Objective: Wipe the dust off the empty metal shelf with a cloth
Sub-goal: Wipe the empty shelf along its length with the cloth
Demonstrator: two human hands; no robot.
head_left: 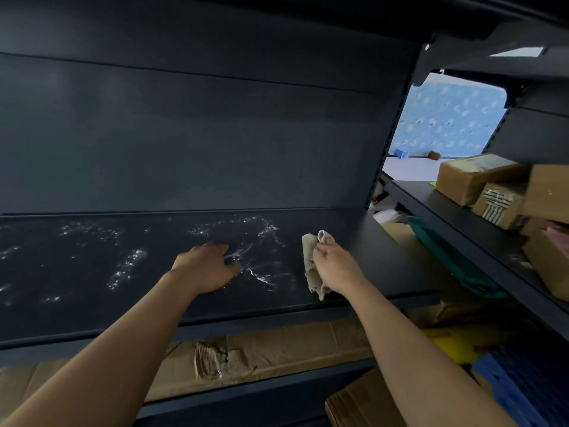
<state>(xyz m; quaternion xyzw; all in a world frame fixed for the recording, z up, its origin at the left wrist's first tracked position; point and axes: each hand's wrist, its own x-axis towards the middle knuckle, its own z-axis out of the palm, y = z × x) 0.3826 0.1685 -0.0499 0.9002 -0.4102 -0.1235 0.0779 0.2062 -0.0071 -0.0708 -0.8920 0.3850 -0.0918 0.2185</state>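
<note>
Dark metal shelf [354, 241] streaked with white dust [129, 266]; cardboard boxes [480, 180] stacked at right.
Left hand [209, 266] rests flat, fingers spread, on the dust; right hand [335, 266] pinches a beige cloth [311, 263] on the shelf.

The dark shelf [354, 241] carries white dust [129, 266] across its left and middle; its right part looks clean. The left hand [206, 266] lies flat, palm down, on the dusty middle. The right hand [335, 266] grips a crumpled beige cloth [311, 266] against the shelf. Boxes [480, 183] sit on a neighbouring shelf at right.
</note>
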